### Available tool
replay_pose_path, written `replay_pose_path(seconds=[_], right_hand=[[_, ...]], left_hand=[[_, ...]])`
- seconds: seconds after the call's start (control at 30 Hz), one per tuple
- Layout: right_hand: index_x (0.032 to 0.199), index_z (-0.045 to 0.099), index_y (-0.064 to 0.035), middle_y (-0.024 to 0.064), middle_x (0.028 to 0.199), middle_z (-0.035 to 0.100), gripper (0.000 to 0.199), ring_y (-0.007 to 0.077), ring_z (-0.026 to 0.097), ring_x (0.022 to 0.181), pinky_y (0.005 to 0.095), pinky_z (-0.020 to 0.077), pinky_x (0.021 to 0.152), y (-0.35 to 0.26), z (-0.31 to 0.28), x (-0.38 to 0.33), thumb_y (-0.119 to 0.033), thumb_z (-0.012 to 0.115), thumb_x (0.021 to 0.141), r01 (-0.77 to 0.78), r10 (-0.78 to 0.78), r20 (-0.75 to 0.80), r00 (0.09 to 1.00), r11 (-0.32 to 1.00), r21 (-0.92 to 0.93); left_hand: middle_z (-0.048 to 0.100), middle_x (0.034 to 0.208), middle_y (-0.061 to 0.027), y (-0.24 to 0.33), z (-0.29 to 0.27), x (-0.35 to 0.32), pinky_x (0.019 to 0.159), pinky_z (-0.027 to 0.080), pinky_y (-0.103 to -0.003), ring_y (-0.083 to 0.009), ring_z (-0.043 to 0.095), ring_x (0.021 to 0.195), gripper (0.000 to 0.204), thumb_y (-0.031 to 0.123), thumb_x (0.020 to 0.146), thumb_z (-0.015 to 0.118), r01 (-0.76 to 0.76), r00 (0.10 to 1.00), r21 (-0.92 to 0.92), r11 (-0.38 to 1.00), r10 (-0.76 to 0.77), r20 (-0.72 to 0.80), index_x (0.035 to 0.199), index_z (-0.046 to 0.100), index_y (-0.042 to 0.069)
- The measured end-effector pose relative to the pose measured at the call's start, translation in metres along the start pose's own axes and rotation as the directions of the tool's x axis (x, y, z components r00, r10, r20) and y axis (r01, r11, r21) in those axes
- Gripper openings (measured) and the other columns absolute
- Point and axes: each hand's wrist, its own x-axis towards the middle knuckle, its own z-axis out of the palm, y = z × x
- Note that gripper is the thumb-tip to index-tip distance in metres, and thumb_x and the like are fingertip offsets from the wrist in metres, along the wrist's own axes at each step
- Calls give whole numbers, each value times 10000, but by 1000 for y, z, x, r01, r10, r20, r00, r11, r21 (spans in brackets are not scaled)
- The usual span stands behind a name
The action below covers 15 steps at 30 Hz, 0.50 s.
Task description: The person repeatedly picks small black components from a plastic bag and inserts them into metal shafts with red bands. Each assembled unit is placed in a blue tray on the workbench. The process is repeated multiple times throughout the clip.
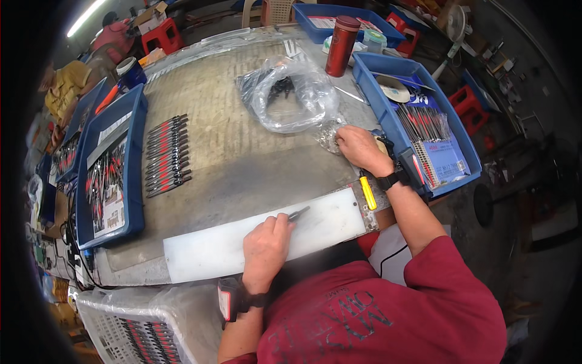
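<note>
My left hand (pixel 267 246) is closed around a dark pen-shaped piece (pixel 299 213), whose end sticks out to the right over a long white board (pixel 327 218). My right hand (pixel 362 148) reaches over the right side of the table, fingers bent together at a small clear bag of tiny shiny parts (pixel 328 137); what they pinch is hidden. Beyond it lies a large clear plastic bag (pixel 296 115) with dark small parts inside its opening. A yellow-handled tool (pixel 367 193) rests at the board's right end. Several dark pen-shaped pieces (pixel 167 155) lie in a column farther left.
A blue tray (pixel 134 200) of black-and-red pieces stands at left, another blue tray (pixel 467 155) at right. A red tumbler (pixel 342 45) is at the back. A white basket (pixel 100 330) with more pieces sits at lower left. Other people sit at far left.
</note>
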Motion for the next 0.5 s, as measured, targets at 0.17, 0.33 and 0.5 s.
replay_pose_path(seconds=[0.17, 0.33, 0.5], right_hand=[[862, 588, 9, 198, 882, 605, 140, 384, 584, 842, 439, 459, 743, -10, -13, -6, -123, 542, 856, -39, 40, -31, 999, 998, 42], [830, 570, 15, 128, 743, 577, 150, 239, 564, 682, 341, 439, 629, -45, -36, -19, -133, 571, 861, -118, 116, 24, 993, 937, 329], [863, 588, 29, 196, 793, 586, 202, 301, 585, 728, 382, 453, 664, -95, -43, -42, -168, 548, 860, -93, -80, 278, 957, 826, 556]], left_hand=[[501, 678, -66, 1, 0, 0, 493, 457, -349, -234, 558, 565, 170, 182, 831, 656, 5, 1000, -6, 1000, -5, 3, 859, 532, 69], [493, 659, -72, 0, 3, 0, 483, 431, -368, -249, 544, 548, 165, 157, 824, 682, 11, 999, -51, 999, -13, -43, 854, 546, 68], [496, 671, -68, 0, 2, -1, 485, 441, -364, -244, 555, 556, 170, 167, 827, 677, 16, 999, -48, 999, -17, -30, 859, 543, 66]])
